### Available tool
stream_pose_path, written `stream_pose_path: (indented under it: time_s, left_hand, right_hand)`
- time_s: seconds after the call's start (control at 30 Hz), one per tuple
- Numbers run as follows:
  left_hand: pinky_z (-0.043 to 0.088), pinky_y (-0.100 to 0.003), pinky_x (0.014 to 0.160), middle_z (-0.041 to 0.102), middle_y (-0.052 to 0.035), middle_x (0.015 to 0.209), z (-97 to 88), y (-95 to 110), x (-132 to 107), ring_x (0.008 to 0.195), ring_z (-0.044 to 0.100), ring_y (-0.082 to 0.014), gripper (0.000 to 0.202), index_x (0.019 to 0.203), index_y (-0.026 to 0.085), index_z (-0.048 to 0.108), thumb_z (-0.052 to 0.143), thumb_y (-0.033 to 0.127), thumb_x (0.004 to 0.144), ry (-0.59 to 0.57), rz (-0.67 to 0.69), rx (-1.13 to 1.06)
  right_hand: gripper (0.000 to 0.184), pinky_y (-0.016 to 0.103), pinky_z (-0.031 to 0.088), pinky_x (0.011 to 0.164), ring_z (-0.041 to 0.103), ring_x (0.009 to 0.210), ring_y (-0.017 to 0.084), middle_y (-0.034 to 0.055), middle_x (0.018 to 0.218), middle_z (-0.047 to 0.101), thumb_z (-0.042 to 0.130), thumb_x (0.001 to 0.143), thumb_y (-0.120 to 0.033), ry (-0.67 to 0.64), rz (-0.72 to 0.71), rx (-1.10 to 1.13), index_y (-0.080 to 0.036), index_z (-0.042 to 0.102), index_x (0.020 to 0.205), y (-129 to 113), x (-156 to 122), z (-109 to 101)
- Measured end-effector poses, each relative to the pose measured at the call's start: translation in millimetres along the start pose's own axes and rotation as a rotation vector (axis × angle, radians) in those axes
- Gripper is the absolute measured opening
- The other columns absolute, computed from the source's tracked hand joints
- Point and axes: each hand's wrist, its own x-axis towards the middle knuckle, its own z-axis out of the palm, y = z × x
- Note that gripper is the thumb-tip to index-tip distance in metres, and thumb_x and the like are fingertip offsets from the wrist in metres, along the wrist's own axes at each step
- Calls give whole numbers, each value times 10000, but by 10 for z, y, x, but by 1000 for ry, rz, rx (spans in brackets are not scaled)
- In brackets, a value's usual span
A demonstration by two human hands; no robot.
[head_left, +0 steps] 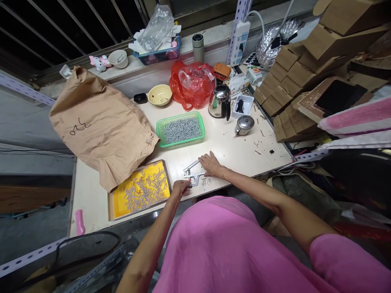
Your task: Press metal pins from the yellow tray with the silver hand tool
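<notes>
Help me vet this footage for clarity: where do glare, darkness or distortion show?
Head view: bright glints on the steel kettle and small metal pot; upper-left window nearly black; wide-angle stretching toward the edges; silver tool small, its outline readable.

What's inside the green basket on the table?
The green basket holds a layer of many small, silvery pieces, spread across most of it. They cover its floor, so whether anything else lies beneath them cannot be seen.
</notes>
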Motion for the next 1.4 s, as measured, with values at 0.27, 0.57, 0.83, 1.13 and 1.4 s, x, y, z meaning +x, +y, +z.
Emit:
stream_pose_path:
  time_s: [0.27,0.57,0.83,1.13,1.4]
  left_hand:
    - [496,-296,714,644,-63,813,121,-29,-130,796,630,-194,121,825,157,672,626,267,806,316,565,600]
    - [444,-384,901,565,-107,1149,517,361,92,1033,512,-246,543,1283,165,450,652,117,780,190,1142,1160]
    - [455,-363,830,564,-105,1122,545,491,38,1057,491,-259,529,1268,180,465,694,249,797,114,1046,1324]
    - [448,-332,775,588,-101,985,597,663,115,1033,491,-244,125,951,176,627,535,251,911,24,994,1326]
    - [445,-334,748,597,-113,975,667,672,151,1017,498,-250,205,933,160,640,443,214,945,39,950,1328]
  right_hand:
    - [412,380,379,919,514,1036,272,145,1081,616,764,756,-319,-9,-16,-3,-101,617,1072,-59,-34,23]
    - [546,356,411,883,505,1066,271,133,1140,593,769,755,-338,-14,80,87,-118,550,1204,-40,-155,-31]
    - [463,341,430,883,512,1063,256,128,1107,594,769,767,-297,-35,75,97,-121,579,1150,54,-251,-62]
    - [175,310,416,855,550,1044,225,112,1012,655,528,938,-192,-84,46,116,-123,675,1003,125,-155,-124]
    - [216,296,411,829,574,991,212,107,957,678,493,958,-203,-119,31,128,-129,696,965,196,-60,-97]
